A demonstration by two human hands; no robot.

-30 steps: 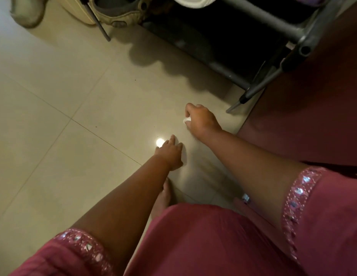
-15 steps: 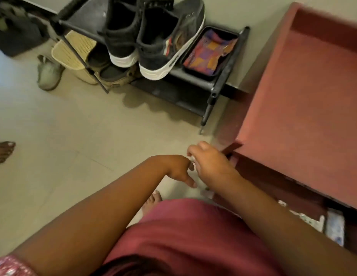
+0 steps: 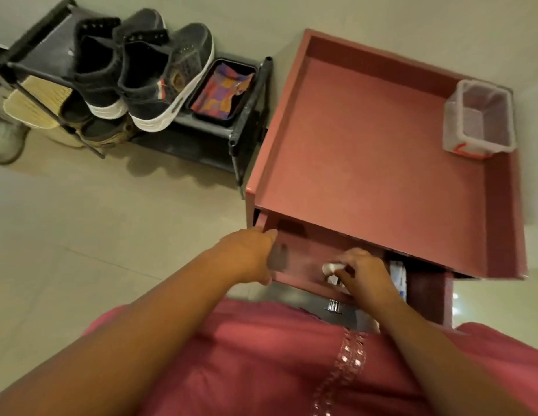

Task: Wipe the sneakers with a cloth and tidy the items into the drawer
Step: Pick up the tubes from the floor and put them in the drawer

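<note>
A pair of dark grey sneakers (image 3: pixel 147 73) with white soles stands on a black shoe rack (image 3: pixel 216 136) at the upper left. Beside them a black tray holds a folded colourful cloth (image 3: pixel 221 91). The pink cabinet's drawer (image 3: pixel 303 265) is pulled open below its top. My left hand (image 3: pixel 249 253) grips the drawer's left edge. Inside the drawer, my right hand (image 3: pixel 364 274) pinches a small white object (image 3: pixel 330 268). Most of what lies in the drawer is hidden; a white and blue packet (image 3: pixel 398 276) shows at its right.
A pale plastic basket (image 3: pixel 479 118) stands on the cabinet top (image 3: pixel 367 160) at its far right corner. Sandals and a woven straw item (image 3: pixel 36 103) sit on the rack's lower shelf. A light shoe (image 3: pixel 6 139) lies on the tiled floor (image 3: pixel 81 235) at far left.
The view swung up from the floor to the rack and cabinet. Both hands rose from the floor to the open drawer; the right hand kept the small white object and now holds it inside the drawer.
</note>
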